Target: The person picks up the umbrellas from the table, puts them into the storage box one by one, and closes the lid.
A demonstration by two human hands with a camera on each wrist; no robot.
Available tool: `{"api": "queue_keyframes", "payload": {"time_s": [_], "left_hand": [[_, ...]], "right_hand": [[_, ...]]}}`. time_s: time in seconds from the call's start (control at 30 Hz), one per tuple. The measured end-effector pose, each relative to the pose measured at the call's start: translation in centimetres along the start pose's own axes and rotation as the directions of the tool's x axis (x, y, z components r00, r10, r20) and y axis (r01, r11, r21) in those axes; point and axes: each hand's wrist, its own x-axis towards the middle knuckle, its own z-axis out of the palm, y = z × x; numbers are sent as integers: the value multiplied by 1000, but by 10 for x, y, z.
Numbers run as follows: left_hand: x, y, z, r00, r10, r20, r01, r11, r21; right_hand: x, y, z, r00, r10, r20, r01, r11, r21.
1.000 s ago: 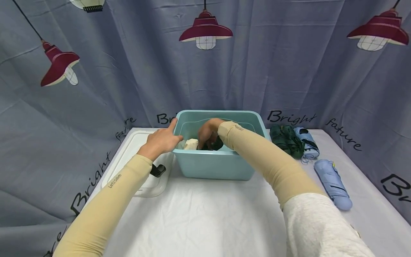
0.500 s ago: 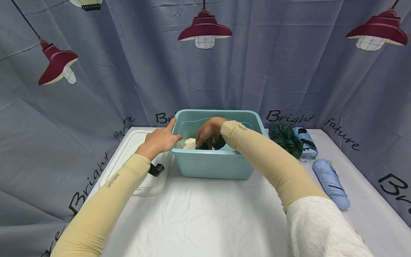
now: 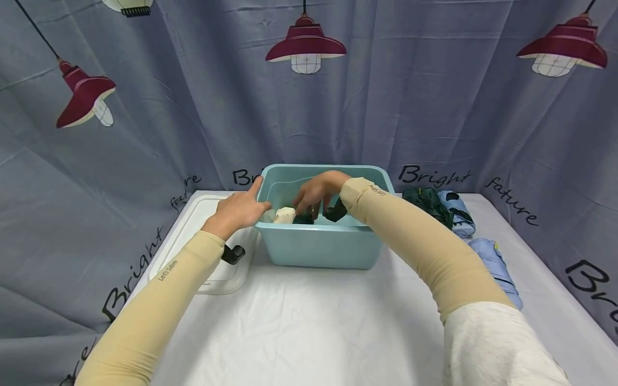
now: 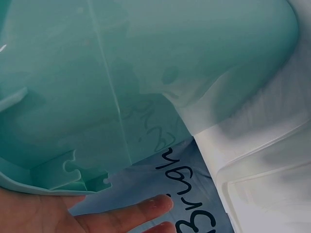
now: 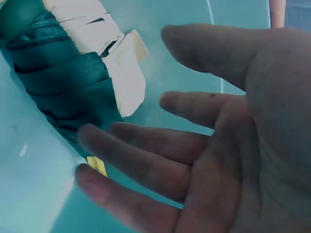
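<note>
My right hand (image 3: 319, 192) is down inside the light teal bin (image 3: 318, 246). In the right wrist view its fingers are spread and nearly straight, with nothing gripped. Two fingertips overlap the lower end of a folded dark green umbrella (image 5: 68, 82), which has a small yellow tag. Alongside that lies a folded cream-white umbrella (image 5: 129, 77), at the bin's left end. My left hand (image 3: 237, 210) rests at the bin's left rim, index finger and thumb extended. The left wrist view shows its fingers straight beyond the rim, beside the bin's outer wall.
A white lid (image 3: 193, 220) lies on the table left of the bin, partly under my left arm. Right of the bin are another dark green folded umbrella (image 3: 427, 203), a blue one (image 3: 461, 222) and a second blue one (image 3: 494, 265). A grey-blue curtain (image 3: 367, 107) hangs behind.
My right hand has loosened from the dark green umbrella, and its fingers have straightened. It has risen a little and shifted right. The left hand stays at the rim.
</note>
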Motion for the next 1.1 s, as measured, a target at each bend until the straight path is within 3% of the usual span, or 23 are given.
{"api": "queue_keyframes", "payload": {"time_s": [0.33, 0.67, 1.1], "left_hand": [[-1, -2, -1, 1000, -7, 24, 7, 1000, 5], [-3, -4, -2, 999, 2, 32, -2, 1000, -3], [-1, -1, -1, 1000, 14, -1, -14, 1000, -12]], "right_hand": [[-29, 4, 3, 980, -76, -183, 66, 996, -59], [-62, 6, 15, 948, -168, -271, 133, 981, -144], [-102, 24, 34, 871, -250, -422, 171, 961, -216]]}}
